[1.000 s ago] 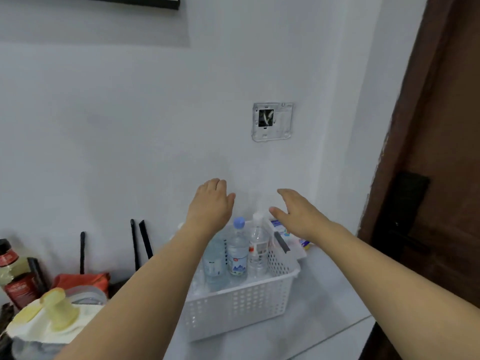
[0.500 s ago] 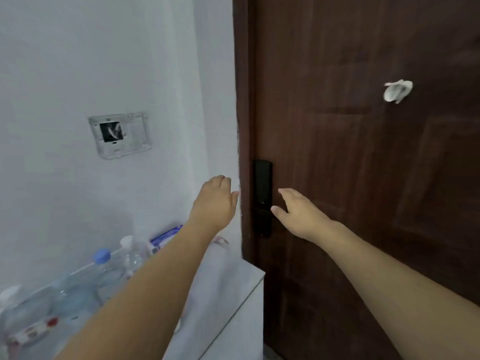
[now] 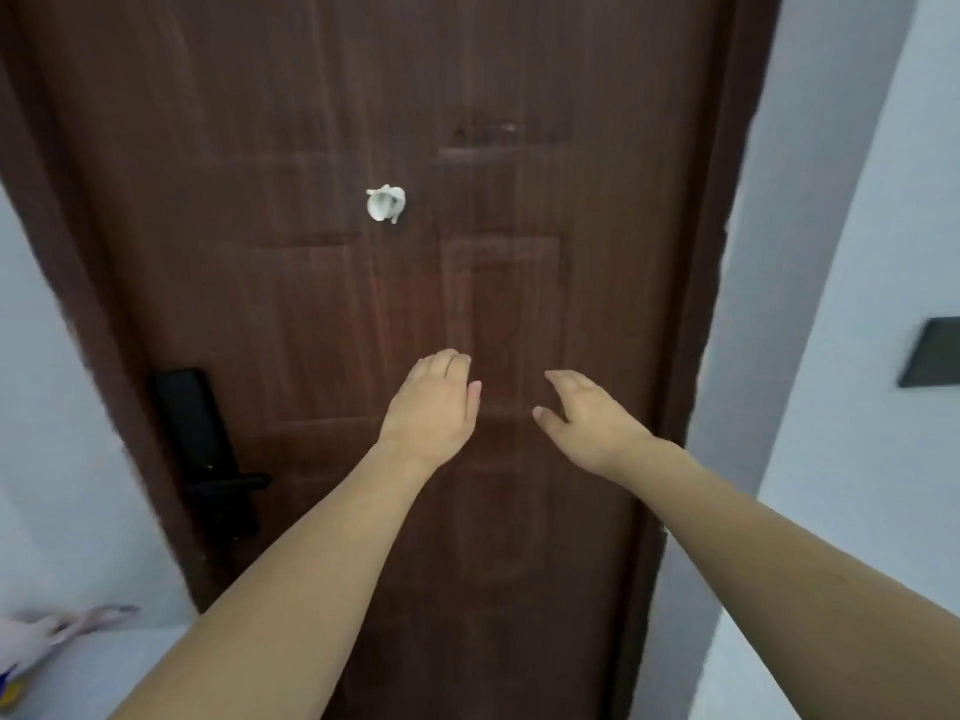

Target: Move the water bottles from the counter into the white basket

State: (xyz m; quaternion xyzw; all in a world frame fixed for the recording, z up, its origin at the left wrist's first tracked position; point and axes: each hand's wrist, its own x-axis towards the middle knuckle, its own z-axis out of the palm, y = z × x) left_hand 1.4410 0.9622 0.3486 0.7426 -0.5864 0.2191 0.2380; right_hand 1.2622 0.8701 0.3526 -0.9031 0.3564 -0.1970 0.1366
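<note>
Both hands are held out before the door [image 3: 322, 314], left hand [image 3: 434, 410] and right hand [image 3: 589, 423] empty, fingers relaxed, apart.

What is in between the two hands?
Nothing is held there. In the head view, only bare brown door shows through the gap between the left hand and the right hand.

Blurred object [image 3: 47, 636] cut off bottom-left.

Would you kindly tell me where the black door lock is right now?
In the head view the black door lock sits on the brown door's left edge, left of and slightly below the left hand.
</note>
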